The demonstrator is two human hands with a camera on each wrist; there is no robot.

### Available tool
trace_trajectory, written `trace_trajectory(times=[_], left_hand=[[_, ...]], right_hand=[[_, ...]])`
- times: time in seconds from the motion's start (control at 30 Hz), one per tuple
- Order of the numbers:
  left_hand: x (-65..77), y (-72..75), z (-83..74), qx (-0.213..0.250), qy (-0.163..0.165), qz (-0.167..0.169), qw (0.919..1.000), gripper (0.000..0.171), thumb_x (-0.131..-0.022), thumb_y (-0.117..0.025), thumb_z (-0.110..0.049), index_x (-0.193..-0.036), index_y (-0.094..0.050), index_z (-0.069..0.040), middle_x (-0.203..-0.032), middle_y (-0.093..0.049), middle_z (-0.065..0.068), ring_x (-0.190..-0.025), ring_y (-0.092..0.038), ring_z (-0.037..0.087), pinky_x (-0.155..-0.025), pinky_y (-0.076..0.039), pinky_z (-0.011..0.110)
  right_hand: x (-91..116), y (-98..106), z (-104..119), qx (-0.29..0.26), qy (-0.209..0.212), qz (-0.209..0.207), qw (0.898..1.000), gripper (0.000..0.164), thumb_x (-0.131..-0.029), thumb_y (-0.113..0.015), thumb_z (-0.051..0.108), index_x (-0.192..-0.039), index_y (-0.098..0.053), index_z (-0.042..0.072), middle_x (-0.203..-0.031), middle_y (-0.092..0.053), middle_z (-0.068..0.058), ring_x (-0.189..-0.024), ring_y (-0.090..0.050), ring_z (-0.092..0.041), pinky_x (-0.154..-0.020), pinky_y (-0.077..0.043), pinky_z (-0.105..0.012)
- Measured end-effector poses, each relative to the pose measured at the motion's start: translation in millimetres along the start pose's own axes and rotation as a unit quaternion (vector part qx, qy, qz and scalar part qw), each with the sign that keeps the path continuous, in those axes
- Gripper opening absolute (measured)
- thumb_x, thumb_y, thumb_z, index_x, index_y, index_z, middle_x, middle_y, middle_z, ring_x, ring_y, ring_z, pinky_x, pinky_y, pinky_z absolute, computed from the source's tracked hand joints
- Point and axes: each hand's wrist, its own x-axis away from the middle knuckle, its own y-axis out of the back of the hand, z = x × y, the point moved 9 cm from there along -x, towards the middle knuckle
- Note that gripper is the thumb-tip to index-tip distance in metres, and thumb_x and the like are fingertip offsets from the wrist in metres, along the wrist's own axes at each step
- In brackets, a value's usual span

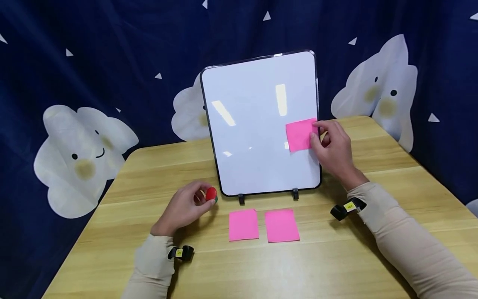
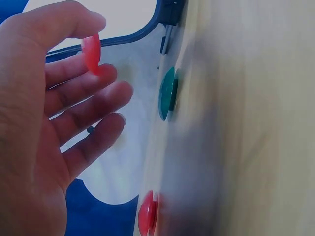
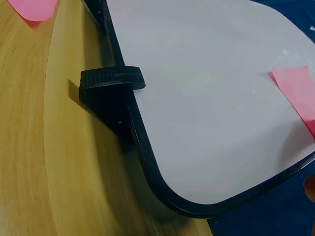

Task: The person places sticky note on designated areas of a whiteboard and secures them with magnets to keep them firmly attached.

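Observation:
My left hand (image 1: 186,207) pinches a red round magnet (image 1: 211,193) between thumb and fingertips, just above the table left of the whiteboard. The left wrist view shows that red magnet (image 2: 91,53) at the thumb tip, the other fingers spread loosely. A green magnet (image 2: 168,94) and another red magnet (image 2: 147,214) lie on the table near this hand. With thumb and index finger, my right hand (image 1: 333,147) holds the right edge of a pink sticky note (image 1: 299,135) against the right side of the whiteboard (image 1: 257,162). In the right wrist view, the sticky note (image 3: 298,91) is partly cut off.
Two more pink sticky notes, a left one (image 1: 243,225) and a right one (image 1: 281,225), lie side by side before the board. Black feet (image 1: 295,194) prop the board on the wooden table (image 1: 239,270). Behind hangs a dark blue curtain (image 1: 123,37) with white clouds.

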Motion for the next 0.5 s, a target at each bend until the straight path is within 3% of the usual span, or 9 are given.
trace_trajectory(times=[0.2,0.5], left_hand=[[-6.4,1.3,-12.4,-0.005,-0.021,-0.019,0.9996,0.033,-0.084,-0.082,-0.024,-0.112,-0.067,-0.012,-0.091,-0.064,-0.007,-0.071,-0.059,0.008,-0.063,-0.052,0.028],[-17.8,-4.3,-40.6,-0.024,-0.082,-0.039,0.9955,0.033,-0.083,-0.083,-0.025,-0.109,-0.064,-0.018,-0.095,-0.059,-0.011,-0.073,-0.060,0.011,-0.063,-0.053,0.027]], right_hand=[[-1,2,-3,0.003,-0.003,0.002,1.000,0.030,-0.091,-0.069,0.007,-0.121,-0.065,0.002,-0.096,-0.059,-0.013,-0.068,-0.044,-0.014,-0.060,-0.033,-0.019],[2,0,-8,-0.002,-0.004,0.011,1.000,0.028,-0.091,-0.066,0.006,-0.119,-0.064,0.001,-0.093,-0.056,-0.012,-0.066,-0.044,-0.017,-0.058,-0.033,-0.021]])
